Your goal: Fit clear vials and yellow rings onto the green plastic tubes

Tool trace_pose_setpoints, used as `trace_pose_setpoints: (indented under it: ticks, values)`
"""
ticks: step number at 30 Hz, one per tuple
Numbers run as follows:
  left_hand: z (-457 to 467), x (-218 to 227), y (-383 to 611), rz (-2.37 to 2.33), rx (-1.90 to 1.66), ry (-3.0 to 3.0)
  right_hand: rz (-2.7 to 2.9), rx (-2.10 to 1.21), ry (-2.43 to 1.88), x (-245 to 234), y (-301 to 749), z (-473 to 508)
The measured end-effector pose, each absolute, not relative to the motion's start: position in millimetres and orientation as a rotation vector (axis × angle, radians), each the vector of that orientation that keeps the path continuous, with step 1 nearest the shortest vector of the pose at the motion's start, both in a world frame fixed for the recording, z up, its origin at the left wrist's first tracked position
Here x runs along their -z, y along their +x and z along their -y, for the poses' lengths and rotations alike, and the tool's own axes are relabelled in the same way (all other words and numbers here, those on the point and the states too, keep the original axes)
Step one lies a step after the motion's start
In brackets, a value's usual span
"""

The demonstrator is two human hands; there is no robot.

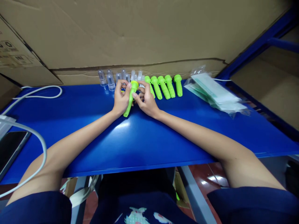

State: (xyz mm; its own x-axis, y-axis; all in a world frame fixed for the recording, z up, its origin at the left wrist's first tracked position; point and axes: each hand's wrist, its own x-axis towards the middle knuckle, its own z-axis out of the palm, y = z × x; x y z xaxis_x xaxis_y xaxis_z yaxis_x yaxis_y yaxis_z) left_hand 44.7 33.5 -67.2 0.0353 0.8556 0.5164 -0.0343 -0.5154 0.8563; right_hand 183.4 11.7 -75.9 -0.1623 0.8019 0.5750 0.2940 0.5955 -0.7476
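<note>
Both my hands meet over the blue table around a lime-green sleeve-like tube with a wide round cap (pixel 128 107). It is tilted, cap end away from me and narrow end toward me. My left hand (pixel 121 101) grips its left side, thumb along the upper part. From the right, my right hand (pixel 149 103) has its thumb and fingers closed at the tube just below the cap. Just beyond the hands lie several similar green tubes (pixel 161 87) in a row, one partly hidden by my right hand. Several small clear plastic bottles (pixel 111 81) stand behind my left hand.
The blue tabletop (pixel 130 146) ends against a cardboard wall (pixel 140 34). Clear plastic bags with papers (pixel 215 93) lie at the right. A white cable (pixel 43 146) loops at the left, near a phone (pixel 12 147). A blue metal frame (pixel 254 46) borders the right.
</note>
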Motion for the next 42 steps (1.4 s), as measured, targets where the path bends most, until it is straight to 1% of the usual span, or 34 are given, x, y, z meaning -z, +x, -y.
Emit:
trace_pose_setpoints:
  ticks: [11, 30, 37, 42]
  values:
    - [-36.6, 69.2, 45.2, -0.801, -1.465, 1.616, 1.618, -0.690, -0.958, 88.9, 195.8, -34.3]
    - [-35.1, 67.7, 42.9, -0.819, -1.461, 1.643, 1.586, -0.784, -0.918, 83.3, 196.9, -28.5]
    - [-37.9, 71.2, 42.0, -0.830, -1.445, 1.620, 1.558, -0.945, -0.890, 75.5, 199.7, -27.2]
    - [-38.0, 74.6, 43.0, -0.848, -1.509, 1.617, 1.503, -1.056, -0.838, 71.0, 200.2, -25.1]
